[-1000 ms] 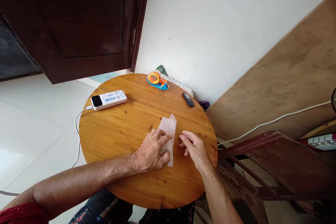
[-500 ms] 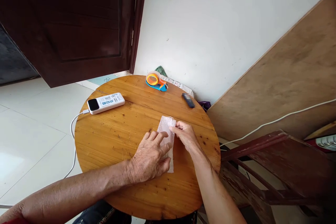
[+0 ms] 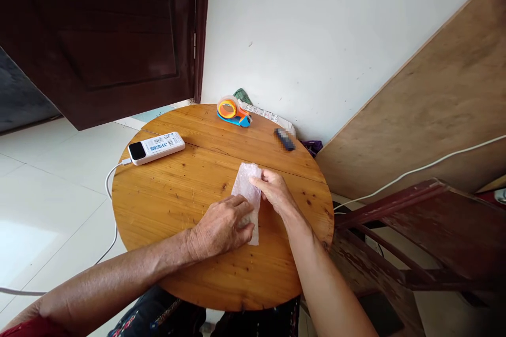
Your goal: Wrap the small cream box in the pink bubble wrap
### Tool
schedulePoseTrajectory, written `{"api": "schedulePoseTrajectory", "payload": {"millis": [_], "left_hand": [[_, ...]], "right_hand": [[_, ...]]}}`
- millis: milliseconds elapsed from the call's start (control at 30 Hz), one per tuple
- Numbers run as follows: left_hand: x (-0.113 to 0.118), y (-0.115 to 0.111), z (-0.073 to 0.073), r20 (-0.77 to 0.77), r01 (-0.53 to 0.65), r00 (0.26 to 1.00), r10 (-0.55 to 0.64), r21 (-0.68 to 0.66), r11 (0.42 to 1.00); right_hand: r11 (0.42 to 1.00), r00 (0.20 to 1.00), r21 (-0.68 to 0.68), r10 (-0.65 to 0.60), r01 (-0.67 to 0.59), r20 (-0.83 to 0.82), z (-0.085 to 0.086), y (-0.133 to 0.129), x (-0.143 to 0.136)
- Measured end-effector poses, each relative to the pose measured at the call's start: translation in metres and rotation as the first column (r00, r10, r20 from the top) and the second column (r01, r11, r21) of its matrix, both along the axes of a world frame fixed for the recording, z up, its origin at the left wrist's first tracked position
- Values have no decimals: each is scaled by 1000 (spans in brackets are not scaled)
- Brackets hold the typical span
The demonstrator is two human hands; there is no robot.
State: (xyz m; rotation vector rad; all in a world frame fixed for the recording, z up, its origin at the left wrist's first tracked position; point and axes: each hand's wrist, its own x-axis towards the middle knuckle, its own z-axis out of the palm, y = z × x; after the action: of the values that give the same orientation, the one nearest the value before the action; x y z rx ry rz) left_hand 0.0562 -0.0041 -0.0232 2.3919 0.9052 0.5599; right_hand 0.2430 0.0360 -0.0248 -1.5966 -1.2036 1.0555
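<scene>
A narrow piece of bubble wrap (image 3: 247, 179), translucent and whitish, lies lengthwise on the round wooden table (image 3: 158, 205). My right hand (image 3: 274, 188) pinches its upper right edge, thumb on top and fingers curled beneath. Lower down, my left hand (image 3: 223, 224) rests across the middle of the wrap with its fingers bent together over it. The left fingertips are partly hidden, and the thumb lies near the wrap's lower part. Whether anything is inside the wrap cannot be made out.
An orange and blue tape dispenser (image 3: 233, 111) stands at the table's far edge. Right of it lies a dark, pixelated object (image 3: 284, 139). A white device (image 3: 157, 148) with a cable sits at the left. A dark red wooden chair (image 3: 395, 216) is close on the right.
My left fingers, raised and spread before, have closed down onto the bubble wrap. My right hand keeps its pinch, its thumb a little further over the wrap. The view has shifted slightly.
</scene>
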Motion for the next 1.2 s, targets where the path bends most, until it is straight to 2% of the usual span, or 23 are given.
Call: {"api": "schedulePoseTrajectory", "payload": {"millis": [167,267,400,500,633,700,800,967,1067,1133,1200], "left_hand": [[0,3,1,-42,-31,999,31,-13,999],[0,2,5,-91,-48,995,51,33,998],[0,-4,3,-21,-226,973,228,77,971],[-1,-8,-3,31,-360,933,360,9,933],[-1,-7,-9,101,-422,899,425,-51,905],[0,-6,-10,146,-390,908,392,-39,920],[0,-2,-10,147,-276,951,273,-3,961],[-14,7,-6,154,-6,988,17,-75,997],[-29,11,-6,204,179,966,-162,-68,982],[-36,11,-9,168,218,962,-214,-6,976],[-38,9,-14,130,194,972,-198,41,980]], "right_hand": [[987,997,163,16,-4,-72,7,-3,-9],[972,996,230,58,-43,-60,15,-15,-13],[943,994,313,103,-112,45,27,-33,-17],[937,986,322,93,-134,141,36,-48,-22],[939,952,311,49,-147,302,41,-74,-29],[930,930,329,32,-162,366,37,-89,-33],[895,917,402,20,-194,399,21,-109,-41],[826,893,539,-104,-167,437,-10,-125,-53],[811,895,553,-89,-190,438,-18,-127,-54],[805,889,547,-57,-229,455,-19,-128,-52],[792,873,546,-33,-275,487,-21,-128,-49]]}}
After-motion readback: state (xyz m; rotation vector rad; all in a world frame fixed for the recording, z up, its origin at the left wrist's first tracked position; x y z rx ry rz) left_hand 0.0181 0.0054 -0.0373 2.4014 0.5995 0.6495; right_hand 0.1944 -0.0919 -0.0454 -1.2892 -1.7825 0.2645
